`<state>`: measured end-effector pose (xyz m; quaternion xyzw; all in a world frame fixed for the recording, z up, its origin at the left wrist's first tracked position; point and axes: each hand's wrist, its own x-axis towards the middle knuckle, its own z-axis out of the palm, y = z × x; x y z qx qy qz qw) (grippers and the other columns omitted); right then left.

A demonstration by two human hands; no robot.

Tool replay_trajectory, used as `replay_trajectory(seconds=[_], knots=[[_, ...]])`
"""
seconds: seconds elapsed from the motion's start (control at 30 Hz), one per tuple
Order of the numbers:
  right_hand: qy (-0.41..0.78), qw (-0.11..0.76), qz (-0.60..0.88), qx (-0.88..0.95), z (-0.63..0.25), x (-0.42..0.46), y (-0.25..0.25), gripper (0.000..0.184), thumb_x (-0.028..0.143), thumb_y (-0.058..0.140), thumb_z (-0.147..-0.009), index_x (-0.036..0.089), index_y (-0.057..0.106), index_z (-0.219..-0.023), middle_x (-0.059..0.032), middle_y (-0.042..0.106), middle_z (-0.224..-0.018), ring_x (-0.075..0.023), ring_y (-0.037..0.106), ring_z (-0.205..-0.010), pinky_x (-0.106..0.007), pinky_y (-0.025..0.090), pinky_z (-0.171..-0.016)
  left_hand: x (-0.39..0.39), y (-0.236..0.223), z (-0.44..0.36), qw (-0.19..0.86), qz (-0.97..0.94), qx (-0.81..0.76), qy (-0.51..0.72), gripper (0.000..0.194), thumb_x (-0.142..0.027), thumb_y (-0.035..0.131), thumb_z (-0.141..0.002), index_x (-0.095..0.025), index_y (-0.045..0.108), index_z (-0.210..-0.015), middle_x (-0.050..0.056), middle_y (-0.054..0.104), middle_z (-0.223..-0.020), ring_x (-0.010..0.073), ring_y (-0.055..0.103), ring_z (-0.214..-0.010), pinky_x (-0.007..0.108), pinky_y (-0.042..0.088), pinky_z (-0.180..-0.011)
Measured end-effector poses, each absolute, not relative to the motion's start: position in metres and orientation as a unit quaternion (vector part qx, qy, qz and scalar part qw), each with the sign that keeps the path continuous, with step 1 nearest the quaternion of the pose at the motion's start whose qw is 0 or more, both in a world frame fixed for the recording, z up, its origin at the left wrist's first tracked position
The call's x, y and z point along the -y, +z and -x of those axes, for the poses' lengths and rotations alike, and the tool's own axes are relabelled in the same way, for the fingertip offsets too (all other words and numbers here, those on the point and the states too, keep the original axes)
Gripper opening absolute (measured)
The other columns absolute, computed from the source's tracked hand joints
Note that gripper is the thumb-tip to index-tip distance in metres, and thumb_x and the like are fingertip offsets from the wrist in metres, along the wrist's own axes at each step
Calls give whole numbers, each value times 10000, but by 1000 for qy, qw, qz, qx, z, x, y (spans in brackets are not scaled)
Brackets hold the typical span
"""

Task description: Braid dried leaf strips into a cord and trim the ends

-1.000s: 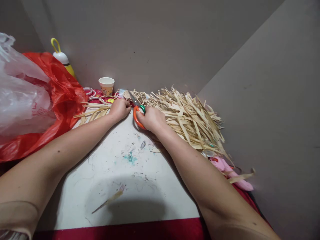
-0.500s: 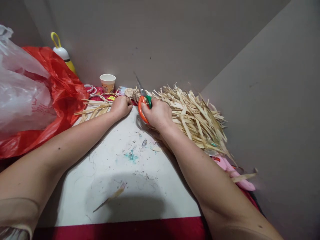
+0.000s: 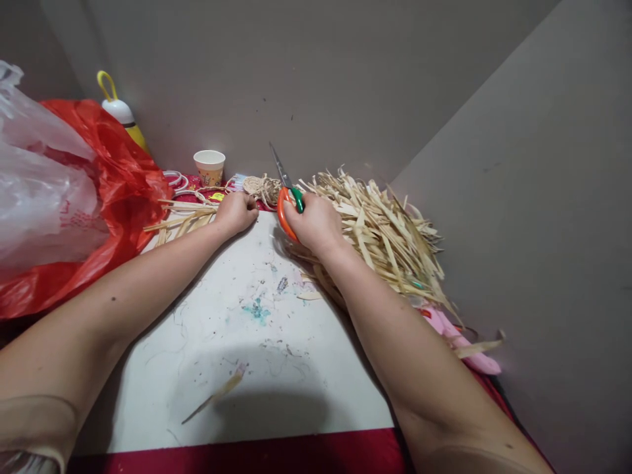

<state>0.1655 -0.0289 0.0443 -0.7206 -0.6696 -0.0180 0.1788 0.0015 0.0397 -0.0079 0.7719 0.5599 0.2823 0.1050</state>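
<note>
My right hand (image 3: 318,224) is wrapped round the orange and green handles of a pair of scissors (image 3: 286,184). The blades point up and away, toward the back wall. To the left, my left hand (image 3: 237,212) rests at the far part of the white board (image 3: 212,329), its fingers curled together; what they hold, if anything, is hidden. Several pale dry straw strips (image 3: 185,220) lie just left of that hand. Behind both hands sits a woven straw piece with knotted cord (image 3: 264,187). A large heap of dry straw strips (image 3: 385,230) spreads right of the scissors.
At the left stand red and clear plastic bags (image 3: 118,171), with a yellow and white bottle (image 3: 121,115) behind. A paper cup (image 3: 210,168) is at the back by white rings (image 3: 180,184). A pink object (image 3: 461,342) lies right; a loose strip (image 3: 214,395) is on the near board.
My right hand has moved the scissors right and slightly up, away from my left hand, and the blades now look closed. My left hand has stayed nearly in place.
</note>
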Motion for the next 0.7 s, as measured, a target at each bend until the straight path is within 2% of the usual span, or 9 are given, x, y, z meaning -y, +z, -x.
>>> replay_trajectory(seconds=[0.2,0.43,0.7], knots=[[22,135,741,657,-169,19,33,528,562,378,-863,150,677,-1002,-172,694,-1007,-306,652,-966,-344,478,-770,-44,-8,1,131,-764,-563,287,221,-216,558,-671,-151,751,-758,50,706,-723,168,593,-678,281,457,-683],[32,127,740,660,-168,15,29,556,563,370,-861,130,672,-1036,-189,693,-1014,-301,653,-970,-348,468,-785,-49,-9,6,164,-762,-541,317,302,-151,526,-660,-118,753,-857,62,727,-800,175,622,-730,273,483,-731],[35,131,745,654,-168,16,29,541,556,380,-851,144,678,-1034,-175,699,-1011,-305,654,-970,-350,469,-776,-50,-6,10,85,-783,-561,255,322,-168,518,-685,-148,760,-897,89,739,-917,215,639,-829,310,481,-808]])
